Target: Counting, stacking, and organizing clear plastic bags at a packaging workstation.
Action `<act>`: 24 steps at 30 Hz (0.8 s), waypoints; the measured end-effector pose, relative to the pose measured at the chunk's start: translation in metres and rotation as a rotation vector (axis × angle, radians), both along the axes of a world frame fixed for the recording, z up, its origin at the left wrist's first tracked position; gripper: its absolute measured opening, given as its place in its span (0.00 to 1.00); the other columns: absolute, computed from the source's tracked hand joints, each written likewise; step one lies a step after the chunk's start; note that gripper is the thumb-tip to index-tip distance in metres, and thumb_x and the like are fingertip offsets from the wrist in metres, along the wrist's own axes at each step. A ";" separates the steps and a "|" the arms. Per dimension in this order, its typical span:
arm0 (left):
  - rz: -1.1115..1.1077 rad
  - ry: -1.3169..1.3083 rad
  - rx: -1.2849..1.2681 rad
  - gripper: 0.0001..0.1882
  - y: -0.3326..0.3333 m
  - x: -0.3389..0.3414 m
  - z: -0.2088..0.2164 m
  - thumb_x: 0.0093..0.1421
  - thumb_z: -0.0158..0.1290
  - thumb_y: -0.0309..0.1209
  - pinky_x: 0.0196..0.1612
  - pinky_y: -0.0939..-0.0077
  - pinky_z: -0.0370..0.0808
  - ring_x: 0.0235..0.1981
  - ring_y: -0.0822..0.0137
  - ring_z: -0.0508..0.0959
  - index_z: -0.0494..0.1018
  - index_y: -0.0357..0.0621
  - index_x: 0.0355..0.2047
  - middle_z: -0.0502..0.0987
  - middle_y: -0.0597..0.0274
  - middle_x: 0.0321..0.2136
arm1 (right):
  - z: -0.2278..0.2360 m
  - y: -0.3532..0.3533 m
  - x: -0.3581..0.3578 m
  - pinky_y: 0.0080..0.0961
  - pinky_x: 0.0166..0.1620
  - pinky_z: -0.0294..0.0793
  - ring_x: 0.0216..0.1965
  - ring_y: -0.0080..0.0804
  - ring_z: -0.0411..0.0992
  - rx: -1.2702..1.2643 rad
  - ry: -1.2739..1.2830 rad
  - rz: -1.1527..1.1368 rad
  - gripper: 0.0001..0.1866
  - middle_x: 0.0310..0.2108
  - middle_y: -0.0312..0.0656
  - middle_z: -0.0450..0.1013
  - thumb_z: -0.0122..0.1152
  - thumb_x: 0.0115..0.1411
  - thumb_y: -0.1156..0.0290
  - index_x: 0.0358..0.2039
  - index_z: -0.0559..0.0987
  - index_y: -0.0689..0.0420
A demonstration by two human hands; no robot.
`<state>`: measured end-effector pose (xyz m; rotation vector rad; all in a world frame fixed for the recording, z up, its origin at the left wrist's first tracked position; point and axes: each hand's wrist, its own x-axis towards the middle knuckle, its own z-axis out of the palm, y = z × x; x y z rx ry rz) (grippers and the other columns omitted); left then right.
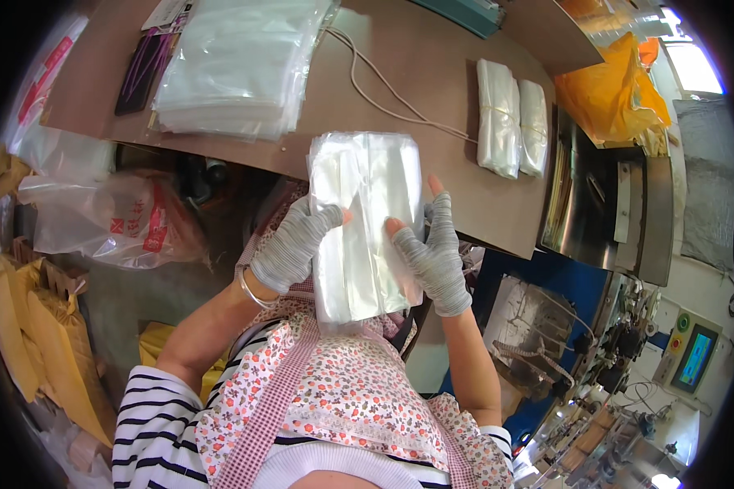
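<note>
Between my two hands is a stack of clear plastic bags [359, 236], held upright over my lap at the table's near edge. My left hand [295, 244], in a grey striped glove with bare fingertips, grips the stack's left side, thumb on its face. On the right side, my right hand [434, 253] in a matching glove presses its thumb on the face, one finger pointing up past the edge. The fingers behind the stack are mostly hidden. A large pile of clear bags [232, 69] lies on the table, left of the stack.
On the brown table [400, 49] two banded bundles of clear bags [497, 118] lie at the right. A white cord [383, 85] crosses the tabletop. Left of me are a plastic sack [114, 216] and cardboard [49, 342]. Machinery with a control screen [695, 359] stands at the right.
</note>
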<state>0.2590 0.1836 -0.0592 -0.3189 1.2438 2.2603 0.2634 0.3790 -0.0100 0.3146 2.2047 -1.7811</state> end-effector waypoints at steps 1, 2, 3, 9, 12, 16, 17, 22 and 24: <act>0.000 0.034 -0.009 0.21 0.002 0.000 0.003 0.58 0.55 0.40 0.43 0.78 0.73 0.38 0.74 0.75 0.71 0.36 0.45 0.76 0.62 0.37 | -0.004 0.000 0.000 0.21 0.48 0.68 0.45 0.27 0.68 0.000 0.001 -0.001 0.40 0.43 0.45 0.70 0.62 0.56 0.72 0.64 0.52 0.61; -0.001 0.035 -0.009 0.21 0.003 -0.001 0.008 0.58 0.55 0.40 0.43 0.78 0.73 0.38 0.74 0.75 0.71 0.36 0.45 0.76 0.62 0.37 | -0.009 -0.001 0.000 0.23 0.49 0.67 0.46 0.29 0.68 -0.032 0.089 -0.002 0.38 0.45 0.46 0.69 0.61 0.56 0.72 0.64 0.53 0.61; 0.011 -0.051 0.063 0.23 0.004 -0.003 0.016 0.59 0.54 0.42 0.44 0.78 0.74 0.39 0.73 0.76 0.70 0.36 0.47 0.76 0.60 0.39 | -0.014 -0.001 0.000 0.25 0.51 0.67 0.48 0.31 0.67 -0.064 0.178 -0.003 0.36 0.47 0.48 0.68 0.60 0.57 0.73 0.63 0.55 0.61; 0.016 -0.133 0.162 0.31 0.010 -0.014 0.016 0.62 0.48 0.51 0.46 0.77 0.73 0.43 0.71 0.76 0.66 0.36 0.53 0.75 0.59 0.44 | -0.031 -0.007 0.003 0.27 0.57 0.61 0.55 0.38 0.64 0.217 0.322 0.102 0.29 0.54 0.50 0.63 0.54 0.63 0.63 0.61 0.61 0.61; 0.042 -0.135 0.251 0.31 0.019 -0.019 0.018 0.62 0.48 0.53 0.46 0.77 0.73 0.42 0.72 0.75 0.66 0.38 0.52 0.74 0.61 0.43 | -0.025 -0.008 -0.002 0.26 0.59 0.57 0.57 0.36 0.60 -0.065 0.200 0.008 0.34 0.56 0.48 0.62 0.53 0.63 0.54 0.61 0.59 0.64; 0.081 -0.211 0.436 0.29 0.025 -0.022 0.017 0.61 0.50 0.52 0.47 0.79 0.73 0.41 0.74 0.75 0.67 0.40 0.52 0.74 0.64 0.42 | -0.015 -0.008 -0.003 0.26 0.60 0.54 0.58 0.33 0.57 -0.440 -0.004 -0.042 0.44 0.55 0.46 0.61 0.59 0.58 0.49 0.64 0.52 0.64; 0.080 -0.211 0.434 0.29 0.025 -0.022 0.020 0.61 0.50 0.52 0.47 0.79 0.73 0.41 0.74 0.75 0.67 0.40 0.52 0.74 0.64 0.42 | -0.014 -0.009 -0.004 0.26 0.60 0.54 0.58 0.33 0.57 -0.442 -0.004 -0.043 0.44 0.55 0.46 0.61 0.59 0.58 0.49 0.64 0.52 0.64; -0.018 -0.088 0.424 0.22 0.023 -0.016 0.028 0.61 0.50 0.36 0.49 0.78 0.70 0.44 0.73 0.72 0.65 0.37 0.52 0.72 0.63 0.43 | -0.001 -0.015 -0.008 0.28 0.55 0.64 0.53 0.32 0.63 -0.379 0.006 -0.007 0.49 0.52 0.45 0.64 0.70 0.48 0.50 0.60 0.55 0.62; -0.054 -0.016 0.299 0.21 0.022 -0.016 0.024 0.61 0.50 0.34 0.49 0.78 0.70 0.45 0.73 0.71 0.65 0.36 0.52 0.72 0.62 0.44 | -0.005 -0.013 -0.010 0.27 0.53 0.66 0.51 0.31 0.65 -0.346 0.014 0.009 0.47 0.50 0.45 0.65 0.71 0.47 0.52 0.59 0.56 0.61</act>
